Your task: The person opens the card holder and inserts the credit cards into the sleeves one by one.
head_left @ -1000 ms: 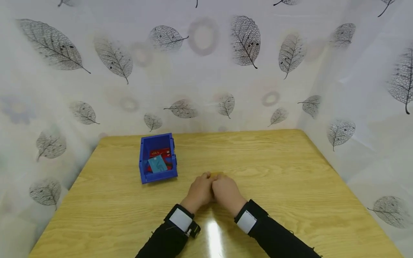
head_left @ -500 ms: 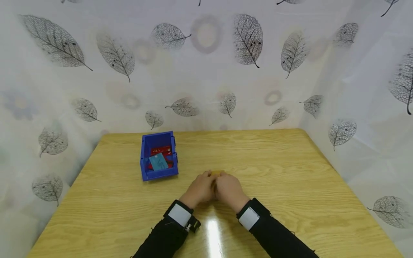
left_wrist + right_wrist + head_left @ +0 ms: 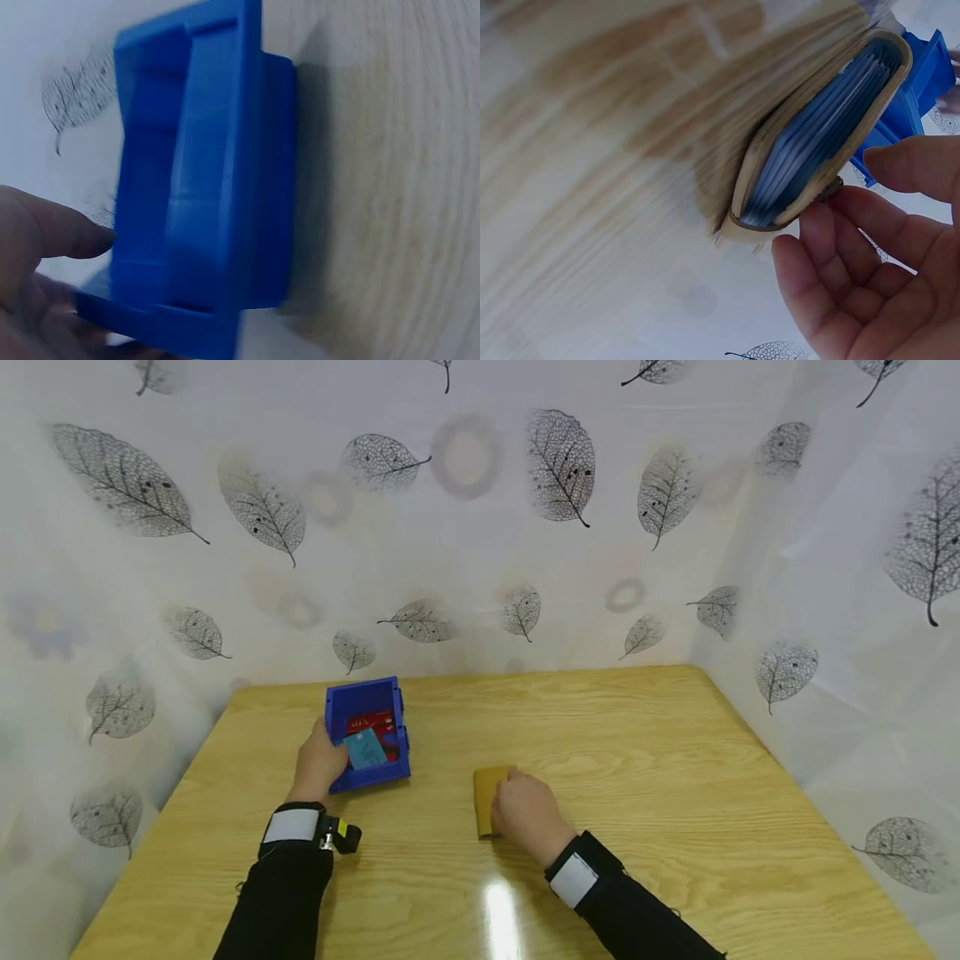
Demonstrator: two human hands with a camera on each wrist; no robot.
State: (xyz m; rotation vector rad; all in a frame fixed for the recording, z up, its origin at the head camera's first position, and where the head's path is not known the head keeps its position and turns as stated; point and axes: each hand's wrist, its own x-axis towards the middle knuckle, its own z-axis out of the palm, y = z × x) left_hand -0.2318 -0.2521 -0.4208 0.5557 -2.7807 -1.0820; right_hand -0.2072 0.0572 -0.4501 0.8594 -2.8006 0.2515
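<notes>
My left hand (image 3: 317, 764) grips the near left side of a blue plastic bin (image 3: 378, 773), thumb over the rim and fingers outside the wall. Inside the bin lie a light blue card (image 3: 365, 749) and red cards (image 3: 372, 721), one lettered VIP. On the table, my right hand (image 3: 531, 810) holds the right edge of a tan-yellow card holder (image 3: 486, 802). In the right wrist view the holder stands on its side, its clear inner sleeves (image 3: 817, 139) fanned within the folded cover. A small dark snap (image 3: 830, 187) sits at its edge by my fingers.
The wooden table (image 3: 637, 760) reaches back to a pale curtain (image 3: 480, 543) printed with leaves, which also closes off both sides. A bright light reflection lies on the tabletop near the front.
My left hand has let go of the card holder and moved left to grip the bin. My right hand stays at the holder, which now shows more fully.
</notes>
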